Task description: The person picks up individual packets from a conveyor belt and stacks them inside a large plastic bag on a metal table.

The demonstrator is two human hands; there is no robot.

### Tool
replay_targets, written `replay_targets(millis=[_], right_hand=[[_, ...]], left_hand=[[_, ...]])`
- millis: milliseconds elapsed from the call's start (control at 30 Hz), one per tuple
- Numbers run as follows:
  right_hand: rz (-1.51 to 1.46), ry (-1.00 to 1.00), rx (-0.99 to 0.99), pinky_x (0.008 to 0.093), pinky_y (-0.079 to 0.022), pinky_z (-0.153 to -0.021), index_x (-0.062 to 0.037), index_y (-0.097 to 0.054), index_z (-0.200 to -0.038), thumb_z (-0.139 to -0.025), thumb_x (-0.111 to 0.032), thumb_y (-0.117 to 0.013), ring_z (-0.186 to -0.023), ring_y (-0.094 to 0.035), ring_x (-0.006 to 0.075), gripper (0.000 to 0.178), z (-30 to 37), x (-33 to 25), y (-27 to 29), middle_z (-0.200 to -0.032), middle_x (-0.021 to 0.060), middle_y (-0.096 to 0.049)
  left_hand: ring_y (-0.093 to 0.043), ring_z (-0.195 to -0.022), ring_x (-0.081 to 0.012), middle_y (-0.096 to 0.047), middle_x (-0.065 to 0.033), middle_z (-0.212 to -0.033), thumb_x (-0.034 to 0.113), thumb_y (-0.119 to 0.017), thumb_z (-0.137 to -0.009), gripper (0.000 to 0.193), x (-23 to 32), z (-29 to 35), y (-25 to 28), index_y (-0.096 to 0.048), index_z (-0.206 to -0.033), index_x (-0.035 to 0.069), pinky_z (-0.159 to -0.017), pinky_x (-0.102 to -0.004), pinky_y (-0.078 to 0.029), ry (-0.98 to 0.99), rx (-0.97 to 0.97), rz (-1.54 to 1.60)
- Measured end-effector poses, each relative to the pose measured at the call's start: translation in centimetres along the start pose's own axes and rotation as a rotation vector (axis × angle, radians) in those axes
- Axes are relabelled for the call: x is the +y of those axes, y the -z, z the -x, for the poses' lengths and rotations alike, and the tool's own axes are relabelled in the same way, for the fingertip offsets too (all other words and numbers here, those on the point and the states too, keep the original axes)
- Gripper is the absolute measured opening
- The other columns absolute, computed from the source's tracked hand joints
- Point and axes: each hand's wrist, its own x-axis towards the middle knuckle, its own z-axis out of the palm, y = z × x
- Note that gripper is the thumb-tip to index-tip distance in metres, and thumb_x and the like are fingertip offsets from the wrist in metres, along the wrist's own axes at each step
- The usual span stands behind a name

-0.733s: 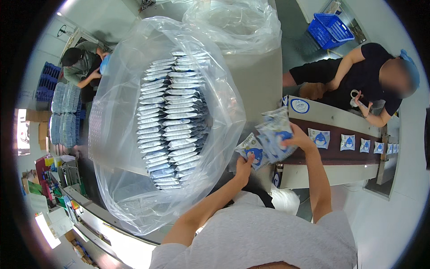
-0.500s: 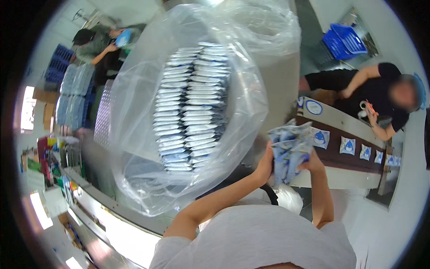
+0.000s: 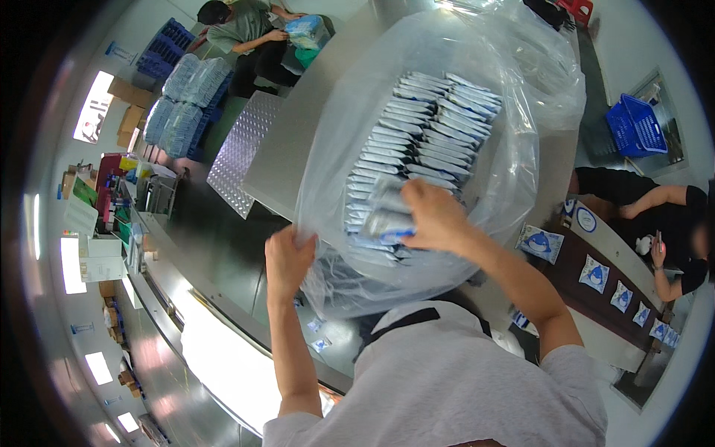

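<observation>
A large clear plastic bag [image 3: 514, 182] stands wide-mouthed on the metal table, with two long rows of small white-and-blue packets [image 3: 447, 138] packed upright inside. My left hand [image 3: 289, 262] is closed on the near left edge of the bag. Over the near end of the rows, my right hand [image 3: 434, 216] grips a bunch of packets [image 3: 389, 214], smeared by motion. I cannot tell whether this bunch touches the packets below, some of which it hides.
More clear plastic [image 3: 555, 82] lies beyond the bag. To the right, a brown conveyor belt [image 3: 570, 287] carries several spaced packets [image 3: 594, 273], with a co-worker [image 3: 659, 223] behind it. Blue baskets [image 3: 637, 127] stand farther back. Another person [image 3: 242, 33] sits at far left near bundled stacks [image 3: 182, 104].
Both hands have moved left from beside the conveyor to the bag. My left hand has let go of the packets and taken the bag's edge; my right hand has carried packets into its mouth.
</observation>
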Motion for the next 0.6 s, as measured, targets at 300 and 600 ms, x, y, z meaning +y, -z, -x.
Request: replay_targets(millis=[300,600], right_hand=[[0.276,0.057,-0.279,0.0572,-0.032,-0.097,-0.0073,-0.009,-0.145,-0.066,-0.045,-0.074,-0.119,-0.043,0.0395,0.109,0.4,-5.1,-11.5,-0.137,0.0293,-0.03],[0.375,-0.077,-0.135,0.0537,-0.029,-0.096,0.0011,-0.023,-0.141,-0.067,-0.043,-0.072,-0.116,-0.04,0.0374,0.099,-0.6,-6.6,-16.1,-0.134,0.0241,-0.031]], left_hand=[[-0.036,-0.053,-0.004,-0.045,0.0032,-0.058,0.006,-0.068,-0.073,0.012,0.5,3.5,1.3,-0.058,-0.074,-0.001,-0.048,-0.0212,-0.026,-0.011,0.168,0.256],[-0.049,-0.06,-0.0037,-0.059,-0.0008,-0.067,0.003,-0.068,-0.068,0.018,2.4,4.4,1.9,-0.061,-0.084,-0.002,-0.054,-0.017,-0.035,-0.062,0.171,0.38]])
